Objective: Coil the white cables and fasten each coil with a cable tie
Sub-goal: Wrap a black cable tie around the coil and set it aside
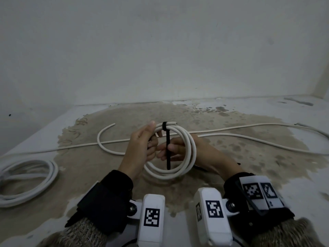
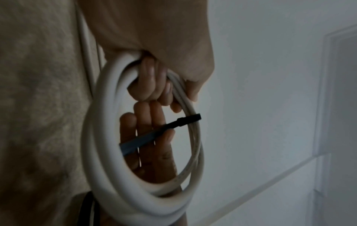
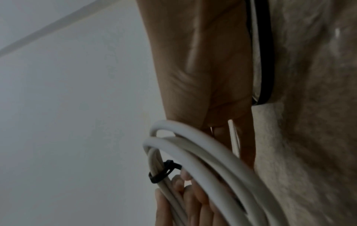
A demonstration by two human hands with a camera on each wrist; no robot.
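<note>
- Head view: the left hand (image 1: 140,145) grips the upper left side of a coil of white cable (image 1: 187,157), with the fingers curled around the turns and the thumb on top. The coil is held upright above a stained floor (image 1: 249,148).
- A black cable tie (image 1: 167,148) is looped around the top of the coil, and its long tail hangs straight down across the opening of the coil.
- The right hand (image 1: 175,150) is behind the coil and pinches the tail of the tie about in the middle, between thumb and fingers.
- On the floor behind the hands, a long loose white cable (image 1: 249,138) runs from left to right and makes one open loop on the left. A second coil of white cable (image 1: 32,182) lies on the floor at the far left, well apart from the hands.
- Left wrist view: the fingers (image 2: 152,82) of the left hand are curled around the coil at its top. Through the opening, the right hand's fingers (image 2: 146,122) lie behind the black tie, and the thumb presses on the strap.
- Right wrist view: the tie's loop (image 3: 164,171) sits around a bundle of turns. The left hand's fingertips (image 3: 179,183) hold the same bundle just below it. The right hand's fingers are mostly hidden by the coil in this view.
</note>
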